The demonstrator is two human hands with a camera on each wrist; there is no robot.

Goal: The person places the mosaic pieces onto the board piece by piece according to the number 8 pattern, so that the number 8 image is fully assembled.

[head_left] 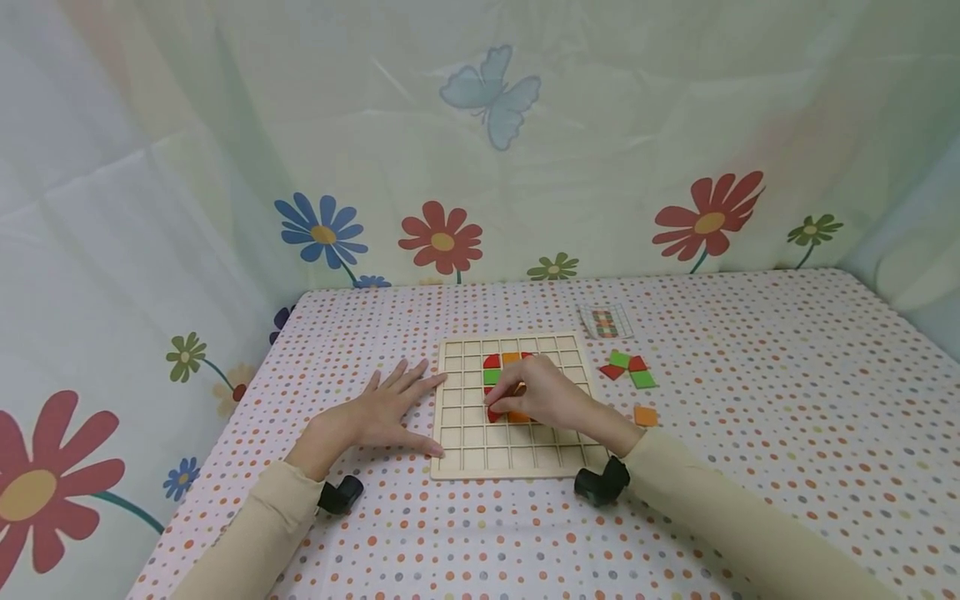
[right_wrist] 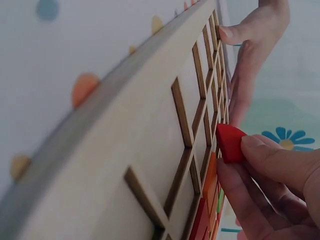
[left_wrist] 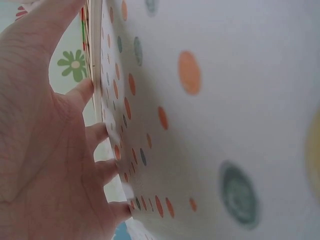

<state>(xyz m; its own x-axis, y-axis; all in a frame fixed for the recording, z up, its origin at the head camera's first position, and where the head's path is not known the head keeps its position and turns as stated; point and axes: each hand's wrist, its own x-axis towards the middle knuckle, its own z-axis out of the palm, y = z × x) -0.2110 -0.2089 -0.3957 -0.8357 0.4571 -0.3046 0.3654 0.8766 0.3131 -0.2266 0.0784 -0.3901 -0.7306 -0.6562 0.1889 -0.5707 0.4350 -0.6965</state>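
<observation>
A wooden grid board (head_left: 472, 458) lies flat on the table, its cells marked off by raised strips. Between thumb and fingers, my right hand (head_left: 551, 396) pinches a red tile with one rounded side (right_wrist: 230, 143), low over the left part of the coloured group. That group includes a green tile (head_left: 492, 377), an orange tile (head_left: 511, 357) and a red tile (head_left: 491, 361); the right hand hides some of it. My left hand (head_left: 378, 415) is spread palm down, its thumb and index fingertip at the board's left edge and the other fingertips on the cloth.
Right of the board lie loose tiles: green (head_left: 642, 379), red (head_left: 611, 372) and a separate orange one (head_left: 645, 416). Behind them is a printed pattern card (head_left: 606, 322). A dotted cloth (head_left: 450, 542) covers the table, and a flowered curtain (head_left: 600, 167) hangs behind it.
</observation>
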